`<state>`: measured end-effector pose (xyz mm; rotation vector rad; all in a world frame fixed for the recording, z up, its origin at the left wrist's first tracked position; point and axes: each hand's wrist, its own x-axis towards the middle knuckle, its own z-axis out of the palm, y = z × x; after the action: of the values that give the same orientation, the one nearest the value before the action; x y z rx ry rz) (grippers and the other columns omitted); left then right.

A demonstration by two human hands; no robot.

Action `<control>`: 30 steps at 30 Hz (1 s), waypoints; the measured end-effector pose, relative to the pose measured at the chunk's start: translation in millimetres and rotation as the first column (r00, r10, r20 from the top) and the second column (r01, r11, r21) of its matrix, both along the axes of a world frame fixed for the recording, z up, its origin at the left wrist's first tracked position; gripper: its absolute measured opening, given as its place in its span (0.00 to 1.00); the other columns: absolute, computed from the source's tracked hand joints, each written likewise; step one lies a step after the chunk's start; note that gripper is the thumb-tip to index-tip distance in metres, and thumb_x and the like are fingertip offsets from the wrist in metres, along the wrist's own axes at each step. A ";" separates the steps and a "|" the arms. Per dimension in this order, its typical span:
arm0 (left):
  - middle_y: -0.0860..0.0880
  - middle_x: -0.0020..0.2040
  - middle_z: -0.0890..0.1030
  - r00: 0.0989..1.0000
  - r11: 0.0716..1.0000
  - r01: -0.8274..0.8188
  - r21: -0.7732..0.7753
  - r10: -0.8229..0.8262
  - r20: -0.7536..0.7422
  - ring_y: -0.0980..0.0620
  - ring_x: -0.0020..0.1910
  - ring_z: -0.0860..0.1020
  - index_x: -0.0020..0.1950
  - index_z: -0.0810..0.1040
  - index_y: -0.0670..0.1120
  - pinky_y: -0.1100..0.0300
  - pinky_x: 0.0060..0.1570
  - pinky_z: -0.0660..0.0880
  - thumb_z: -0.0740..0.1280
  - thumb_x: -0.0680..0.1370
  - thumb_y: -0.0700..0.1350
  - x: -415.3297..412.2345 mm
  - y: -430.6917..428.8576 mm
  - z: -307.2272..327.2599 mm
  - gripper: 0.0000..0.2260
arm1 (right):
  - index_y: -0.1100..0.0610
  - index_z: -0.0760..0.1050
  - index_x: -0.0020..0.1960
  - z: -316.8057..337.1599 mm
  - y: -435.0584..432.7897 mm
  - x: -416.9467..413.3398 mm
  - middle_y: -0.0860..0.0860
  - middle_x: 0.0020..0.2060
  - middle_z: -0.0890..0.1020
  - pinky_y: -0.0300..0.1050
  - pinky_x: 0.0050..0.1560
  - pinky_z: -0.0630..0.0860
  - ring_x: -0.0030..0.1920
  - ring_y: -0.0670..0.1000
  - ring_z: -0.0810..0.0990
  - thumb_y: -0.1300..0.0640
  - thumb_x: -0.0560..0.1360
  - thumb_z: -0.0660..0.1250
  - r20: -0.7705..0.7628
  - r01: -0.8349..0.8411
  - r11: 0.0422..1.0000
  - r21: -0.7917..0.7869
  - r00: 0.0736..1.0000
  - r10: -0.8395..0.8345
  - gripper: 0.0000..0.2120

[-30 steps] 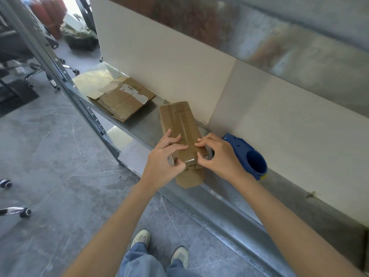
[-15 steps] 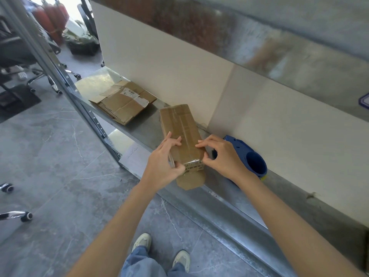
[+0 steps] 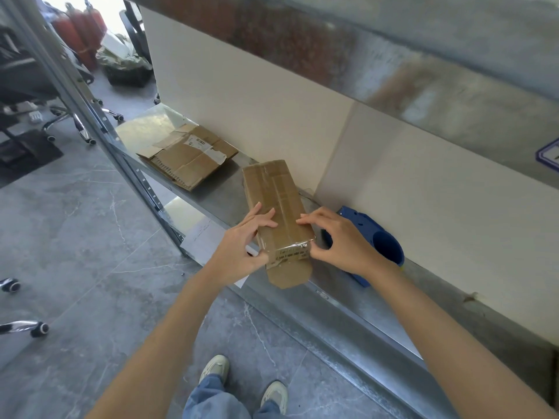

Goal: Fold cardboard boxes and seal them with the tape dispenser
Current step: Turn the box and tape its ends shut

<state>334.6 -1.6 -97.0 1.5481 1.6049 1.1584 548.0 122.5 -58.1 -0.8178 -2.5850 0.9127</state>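
Observation:
A long narrow cardboard box (image 3: 273,198) lies on the metal shelf (image 3: 217,192), with clear tape across its near end and a flap hanging over the shelf's front edge. My left hand (image 3: 242,246) grips the box's near left corner, fingers on top and thumb at the end face. My right hand (image 3: 338,237) pinches the near right corner, fingertips on top. The blue tape dispenser (image 3: 381,243) lies on the shelf just behind my right hand, partly hidden by it.
A flattened cardboard box (image 3: 187,155) with a white label lies further left on the shelf. A slanted metal upright (image 3: 90,104) stands at the shelf's left. White paper (image 3: 199,237) sits on the lower shelf. Office chairs and bags stand on the grey floor, left.
Both hands have stayed on the box's near end; my left fingers have shifted slightly on the top. The view has drifted a little.

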 end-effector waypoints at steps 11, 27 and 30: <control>0.60 0.69 0.73 0.995 0.991 -0.098 0.094 0.097 0.020 0.64 0.77 0.58 0.60 0.80 0.47 0.73 0.60 0.69 0.65 0.73 0.34 5.5 2.2 -6.0 0.18 | 0.50 0.76 0.67 -10.6 7.7 -1.9 0.42 0.52 0.76 0.31 0.50 0.70 0.49 0.40 0.74 0.68 0.78 0.63 -0.029 -0.032 0.989 0.145 0.999 0.036 0.22; 0.54 0.63 0.81 0.962 0.957 -0.260 0.130 0.244 0.126 0.61 0.75 0.64 0.53 0.81 0.45 0.71 0.55 0.73 0.72 0.75 0.35 22.1 6.1 -9.9 0.09 | 0.50 0.76 0.65 -16.9 -2.2 -6.6 0.43 0.54 0.77 0.33 0.55 0.71 0.55 0.41 0.76 0.54 0.80 0.66 -0.096 0.075 0.996 0.043 0.993 -0.071 0.14; 0.55 0.63 0.80 0.965 0.961 -0.244 0.132 0.227 0.133 0.61 0.75 0.64 0.53 0.82 0.44 0.69 0.51 0.73 0.66 0.77 0.37 18.9 7.2 -9.6 0.08 | 0.49 0.75 0.67 -12.6 -1.3 -5.9 0.42 0.55 0.78 0.32 0.56 0.70 0.56 0.39 0.76 0.53 0.81 0.63 -0.090 0.072 0.997 0.028 0.994 -0.069 0.15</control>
<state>353.5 5.6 -106.5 1.3752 1.6912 1.4985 542.0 121.2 -70.6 -0.8348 -2.4715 0.8664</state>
